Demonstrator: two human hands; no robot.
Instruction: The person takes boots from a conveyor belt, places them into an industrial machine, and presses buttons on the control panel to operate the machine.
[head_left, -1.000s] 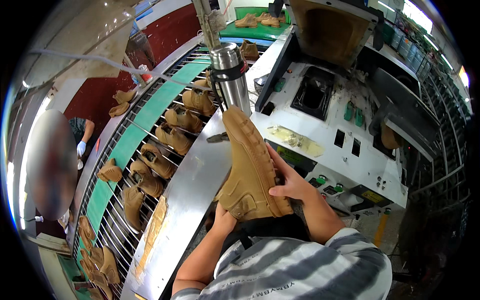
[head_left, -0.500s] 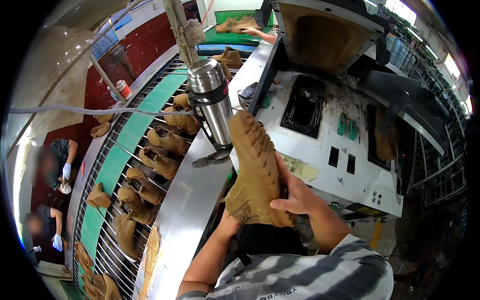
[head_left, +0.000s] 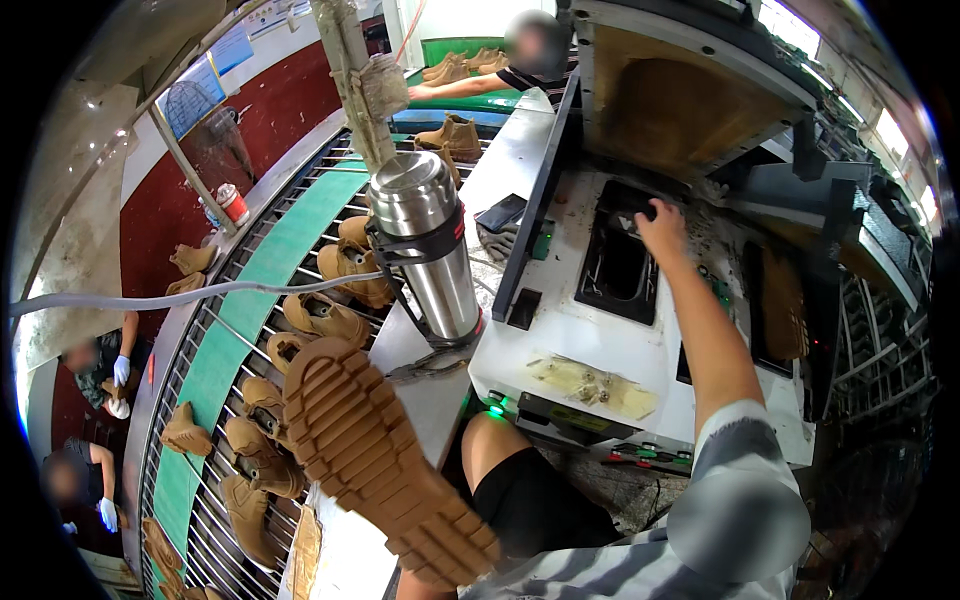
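A tan boot (head_left: pixel 365 440) is held up in front of me, its ridged sole facing me and the toe pointing up and left. My left forearm (head_left: pixel 424 588) comes up from the lower edge behind it; the boot hides the hand that supports it. My right hand (head_left: pixel 662 232) reaches out over the white machine top, at the far right edge of a black recessed mould (head_left: pixel 620 255). Its fingers are bent and apart, with nothing visible between them.
A steel flask (head_left: pixel 430 260) stands on the metal ledge between the machine and a roller conveyor (head_left: pixel 235 300) carrying several tan boots. The machine's raised lid (head_left: pixel 690 100) rises behind the mould. A co-worker's arm (head_left: pixel 455 88) extends at the back; others work at far left.
My right hand has let go of the boot and moved forward to the mould. The boot has swung left and nearer, turning its sole toward me. My view has shifted slightly.
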